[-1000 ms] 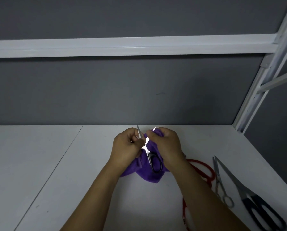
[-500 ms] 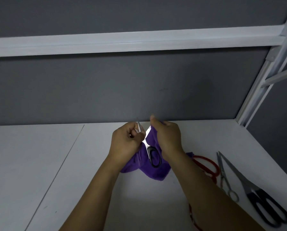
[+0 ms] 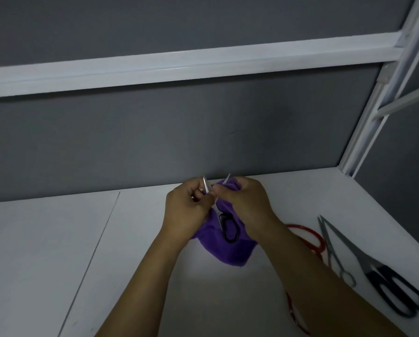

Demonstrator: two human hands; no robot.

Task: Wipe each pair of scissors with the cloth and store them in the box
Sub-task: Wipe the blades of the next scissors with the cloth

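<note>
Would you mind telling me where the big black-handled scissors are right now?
In the head view, the big black-handled scissors lie near the right edge of the white table, just right of the slim silver scissors.

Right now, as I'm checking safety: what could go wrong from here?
The small scissors are spread open, tips bare above the left hand and right hand; the left pinches a bare blade and could get cut. The red scissors lie partly under the right forearm, which could snag or shove them.
</note>
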